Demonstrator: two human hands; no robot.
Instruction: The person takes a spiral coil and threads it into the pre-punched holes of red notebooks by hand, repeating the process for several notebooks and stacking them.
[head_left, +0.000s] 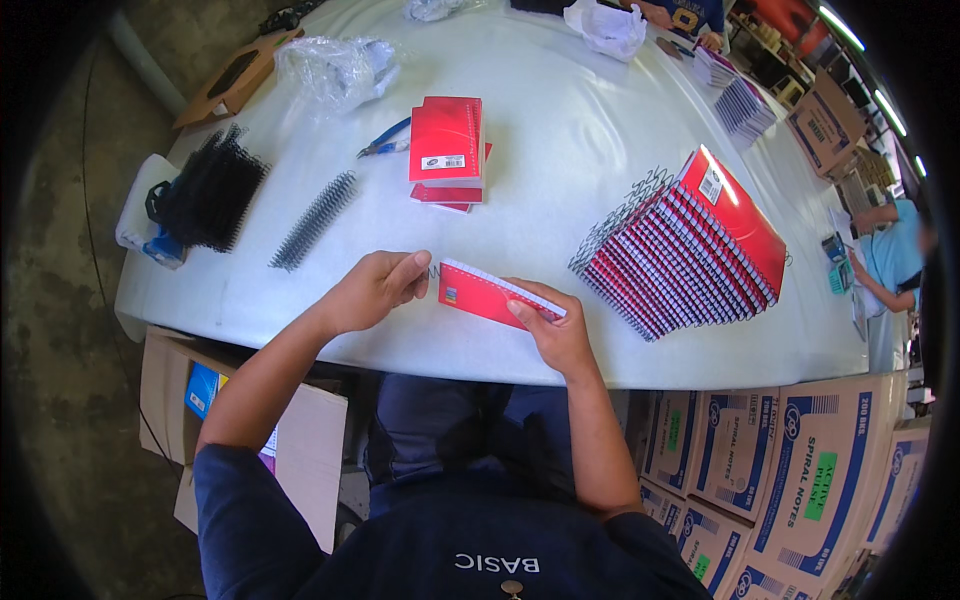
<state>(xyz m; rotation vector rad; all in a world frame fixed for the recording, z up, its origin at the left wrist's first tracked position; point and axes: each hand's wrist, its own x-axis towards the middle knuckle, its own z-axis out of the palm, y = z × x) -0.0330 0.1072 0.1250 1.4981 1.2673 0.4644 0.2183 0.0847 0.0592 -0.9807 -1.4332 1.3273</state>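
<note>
My right hand [552, 335] grips a small red notebook [480, 295] by its right end, thumb on the cover. A row of punched holes runs along its upper edge. At the notebook's left end my left hand [385, 290] is closed in a pinch on a thin spiral coil [433, 272], of which a short piece shows between fingers and notebook. Beyond my hands lies a stack of red notebooks [445, 140] with no coil visible along the edge. Left of that stack are blue-handled cutting pliers [385, 142]. A row of loose grey coils [315, 220] lies nearer my left hand.
To the right leans a large pile of coil-bound red notebooks [690, 250]. Black coils [212, 190] are heaped at the left, near clear plastic wrap [340, 75]. Cardboard boxes [810, 470] stand below the table [530, 140] at right, an open carton [310, 440] at left. Other people sit farther off.
</note>
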